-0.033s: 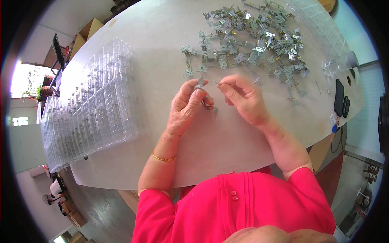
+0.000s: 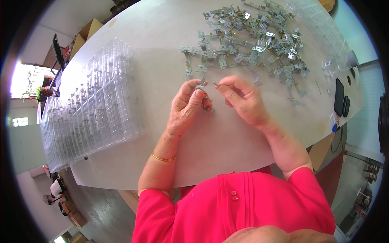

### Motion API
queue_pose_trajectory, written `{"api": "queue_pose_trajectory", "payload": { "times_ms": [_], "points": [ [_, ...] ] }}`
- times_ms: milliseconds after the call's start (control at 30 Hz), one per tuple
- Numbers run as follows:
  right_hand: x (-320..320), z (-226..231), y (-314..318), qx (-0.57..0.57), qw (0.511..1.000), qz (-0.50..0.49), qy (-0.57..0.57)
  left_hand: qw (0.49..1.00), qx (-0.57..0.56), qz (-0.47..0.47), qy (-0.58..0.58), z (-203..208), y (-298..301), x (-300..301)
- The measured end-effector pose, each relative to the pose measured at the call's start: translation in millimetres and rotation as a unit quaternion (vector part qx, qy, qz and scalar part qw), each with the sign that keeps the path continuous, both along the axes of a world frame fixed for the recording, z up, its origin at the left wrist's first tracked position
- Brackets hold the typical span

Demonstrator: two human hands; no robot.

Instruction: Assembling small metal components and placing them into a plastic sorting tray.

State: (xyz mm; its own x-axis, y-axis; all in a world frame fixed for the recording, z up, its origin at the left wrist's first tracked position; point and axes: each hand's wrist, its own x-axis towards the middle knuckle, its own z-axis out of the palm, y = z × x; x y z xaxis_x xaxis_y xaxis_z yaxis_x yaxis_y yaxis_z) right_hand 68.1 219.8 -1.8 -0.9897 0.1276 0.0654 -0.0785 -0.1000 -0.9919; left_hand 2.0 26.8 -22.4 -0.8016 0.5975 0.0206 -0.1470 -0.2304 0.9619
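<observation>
My left hand is closed round a small grey metal bracket, part of which sticks out above the thumb and part below the fingers. To its right, my right hand pinches a short, thin metal piece between thumb and fingertips. The thin piece points at the bracket, with a small gap between them. Beyond both hands spreads a loose pile of metal brackets, some with brass-coloured parts. Fingers hide the middle of the held bracket.
Stacked clear plastic trays with metal parts stand on the white table at left. Another clear tray lies far right. Near the right edge are a transparent container, a black phone, a dark case and a thin rod.
The bracket in my left hand has turned slightly, and its lower end has shifted left. In my right fingertips the thin piece has tilted a little. Both hands stay almost in place.
</observation>
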Motion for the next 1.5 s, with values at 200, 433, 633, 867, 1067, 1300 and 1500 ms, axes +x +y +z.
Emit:
{"api": "queue_pose_trajectory", "payload": {
  "times_ms": [200, 433, 633, 867, 1067, 1300, 1500],
  "points": [
    [1.3, -3.9, -0.6, 0.087, 0.996, -0.009, 0.015, 0.998, -0.034, 0.005, -0.047, 4.9, 2.0, 2.6],
    [0.4, -5.2, -0.4, 0.134, 0.991, -0.017, 0.025, 0.992, -0.118, 0.046, 0.025, 7.8, 2.4, 3.3],
    [-0.1, -4.3, -0.6, 0.186, 0.98, -0.03, 0.07, 0.986, -0.145, 0.067, 0.054, 9.1, 2.8, 3.2],
    [-0.1, -4.7, 0.2, 0.203, 0.975, -0.036, 0.08, 0.984, -0.158, 0.065, 0.053, 6.6, 1.9, 2.1],
    [-0.2, -4.9, -0.3, 0.205, 0.975, -0.04, 0.08, 0.981, -0.166, 0.066, 0.07, 6.2, 0.8, 2.5],
    [2.3, -1.5, 0.0, 0.156, 0.986, -0.015, 0.051, 0.963, -0.209, 0.057, 0.162, 8.7, 6.2, 8.1],
    [0.1, -5.8, -1.7, 0.201, 0.974, -0.004, 0.107, 0.936, -0.243, 0.06, 0.248, 6.1, 7.8, 11.1]
  ]
}}
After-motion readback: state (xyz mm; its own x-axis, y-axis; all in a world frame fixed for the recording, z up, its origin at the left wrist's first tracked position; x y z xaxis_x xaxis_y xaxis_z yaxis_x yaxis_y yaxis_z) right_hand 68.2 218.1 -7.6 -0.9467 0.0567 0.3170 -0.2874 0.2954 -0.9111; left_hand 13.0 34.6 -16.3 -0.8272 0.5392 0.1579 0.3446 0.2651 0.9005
